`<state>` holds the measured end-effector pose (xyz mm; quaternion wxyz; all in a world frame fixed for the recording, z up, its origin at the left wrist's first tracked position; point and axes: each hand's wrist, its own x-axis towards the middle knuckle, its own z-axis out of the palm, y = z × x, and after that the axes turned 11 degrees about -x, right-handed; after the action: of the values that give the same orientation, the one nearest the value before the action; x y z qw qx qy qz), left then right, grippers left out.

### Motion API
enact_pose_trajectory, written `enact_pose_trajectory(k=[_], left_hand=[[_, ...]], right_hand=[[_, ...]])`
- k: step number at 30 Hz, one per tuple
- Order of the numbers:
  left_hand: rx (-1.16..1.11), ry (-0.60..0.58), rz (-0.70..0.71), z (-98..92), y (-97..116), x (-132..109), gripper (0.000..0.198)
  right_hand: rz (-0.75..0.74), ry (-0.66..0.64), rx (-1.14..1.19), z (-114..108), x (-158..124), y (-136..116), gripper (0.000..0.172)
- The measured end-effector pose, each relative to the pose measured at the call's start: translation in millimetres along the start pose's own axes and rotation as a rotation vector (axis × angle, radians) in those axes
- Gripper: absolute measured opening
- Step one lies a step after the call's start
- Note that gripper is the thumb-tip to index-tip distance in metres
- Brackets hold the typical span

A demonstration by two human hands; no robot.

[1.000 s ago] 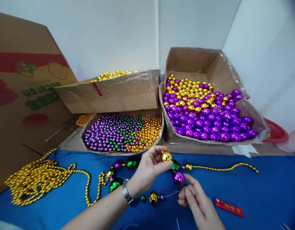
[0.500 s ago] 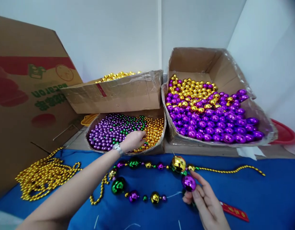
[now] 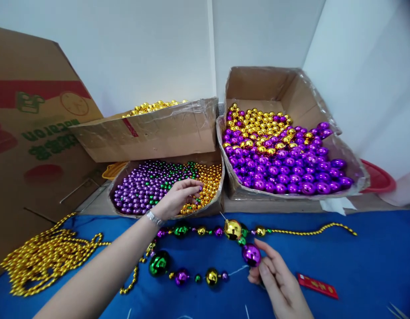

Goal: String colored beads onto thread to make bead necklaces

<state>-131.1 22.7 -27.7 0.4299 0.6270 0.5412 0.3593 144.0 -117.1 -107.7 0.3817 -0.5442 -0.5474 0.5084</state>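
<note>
My left hand (image 3: 181, 196) is over the low cardboard box of small beads, its fingers closed with a small purple bead (image 3: 201, 188) at the tips. Between the thumb and fingers of my right hand (image 3: 279, 281) is a large purple bead (image 3: 251, 255). A big gold bead (image 3: 232, 229) and green beads sit right above it, with a needle-like tip (image 3: 222, 215) sticking up beside the gold one. Across the cloth curves a string of mixed beads, including a large green bead (image 3: 159, 263). White thread (image 3: 238, 270) runs from its lower end toward my right hand.
Small purple, green and gold beads fill the low box (image 3: 115, 188). A bigger box (image 3: 361, 177) at right holds purple and gold balls. Gold bead chain (image 3: 52, 254) is heaped at left on the blue cloth (image 3: 377, 257). A red packet (image 3: 318, 285) lies at right.
My left hand has risen slightly from the small beads, and a purple bead now shows at its fingertips. My right hand keeps its grip. The whole view has shifted a little.
</note>
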Motion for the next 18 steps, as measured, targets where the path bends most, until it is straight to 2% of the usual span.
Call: enact_pose_trajectory(k=[2,5,7,14,18], left_hand=[[-0.270,0.000,-0.008,12.0,12.3,-17.4,0.027],[-0.791,-0.034,-0.122,29.1,22.8,-38.4,0.017],[-0.977,-0.052,-0.185,36.9,24.9,-46.5,0.013],[-1.034,-0.047,-0.227,47.9,20.9,-54.6,0.013],[-0.988,-0.063,-0.211,50.0,19.6,-57.5,0.016]], right_hand=[[-0.027,0.020,-0.026,2.1,0.9,-0.5,0.051],[-0.095,0.038,-0.073,4.1,2.4,-1.6,0.048],[-0.130,0.043,-0.107,4.5,2.7,-2.4,0.046],[-0.186,0.096,-0.162,4.4,1.4,-2.4,0.043],[-0.160,0.052,-0.183,2.8,2.2,-0.7,0.044]])
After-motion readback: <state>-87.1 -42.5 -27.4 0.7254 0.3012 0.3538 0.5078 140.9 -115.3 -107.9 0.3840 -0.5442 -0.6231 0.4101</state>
